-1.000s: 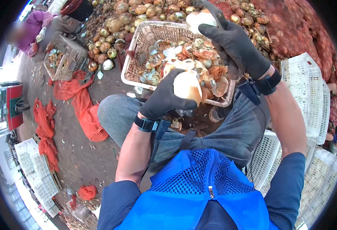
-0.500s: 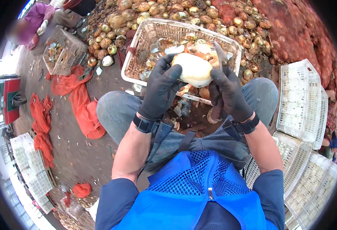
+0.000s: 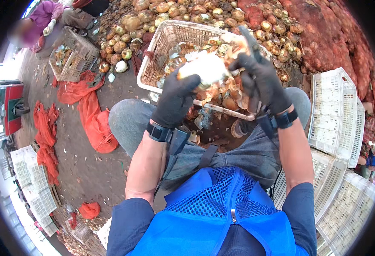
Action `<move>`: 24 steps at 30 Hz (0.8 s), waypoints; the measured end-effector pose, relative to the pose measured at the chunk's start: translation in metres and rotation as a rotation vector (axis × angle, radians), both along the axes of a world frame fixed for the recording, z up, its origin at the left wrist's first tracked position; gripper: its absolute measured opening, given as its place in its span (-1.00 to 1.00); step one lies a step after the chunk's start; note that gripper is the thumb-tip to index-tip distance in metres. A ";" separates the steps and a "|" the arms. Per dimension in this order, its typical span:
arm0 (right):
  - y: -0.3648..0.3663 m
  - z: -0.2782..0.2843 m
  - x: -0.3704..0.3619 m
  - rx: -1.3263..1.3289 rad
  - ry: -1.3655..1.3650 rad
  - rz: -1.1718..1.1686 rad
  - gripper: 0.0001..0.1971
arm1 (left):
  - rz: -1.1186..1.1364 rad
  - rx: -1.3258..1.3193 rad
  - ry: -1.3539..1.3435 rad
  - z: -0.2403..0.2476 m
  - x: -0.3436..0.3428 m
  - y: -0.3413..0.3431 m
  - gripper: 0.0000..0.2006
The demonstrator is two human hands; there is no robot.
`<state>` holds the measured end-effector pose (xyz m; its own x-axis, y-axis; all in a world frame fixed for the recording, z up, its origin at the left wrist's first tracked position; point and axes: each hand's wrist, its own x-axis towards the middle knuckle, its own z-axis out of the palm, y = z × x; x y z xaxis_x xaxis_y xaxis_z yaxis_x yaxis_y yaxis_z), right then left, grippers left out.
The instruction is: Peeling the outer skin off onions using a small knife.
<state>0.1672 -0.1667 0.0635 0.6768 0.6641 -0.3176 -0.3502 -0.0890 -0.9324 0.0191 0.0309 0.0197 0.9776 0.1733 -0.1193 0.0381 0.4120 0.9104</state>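
Observation:
A peeled white onion (image 3: 206, 70), smeared by motion, rests in my black-gloved left hand (image 3: 172, 98), whose fingers and thumb close on its left side. My right hand (image 3: 266, 83), also gloved in black, is apart from the onion on its right. A knife (image 3: 248, 39) sticks up from that right hand, its blade pointing away from me; the handle is hidden by the fingers. Below both hands stands a dirty white plastic crate (image 3: 153, 47) between my knees, holding onion skins and scraps.
Unpeeled onions (image 3: 162, 8) lie heaped beyond the crate, with red mesh sacks (image 3: 328, 38) piled at far right. White crates (image 3: 332, 115) stand on my right. Red netting (image 3: 85, 102) lies on the left floor. Farther left, a person (image 3: 46, 21) sits by another crate (image 3: 70, 70).
My right hand has come off the onion and moved right, its knife tilting outward. The onion, now in the left hand alone, has shifted slightly left.

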 end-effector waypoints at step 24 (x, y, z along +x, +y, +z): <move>-0.009 0.037 -0.064 -0.266 -0.629 0.190 -0.73 | 0.321 0.372 -0.049 0.006 0.001 0.001 -0.28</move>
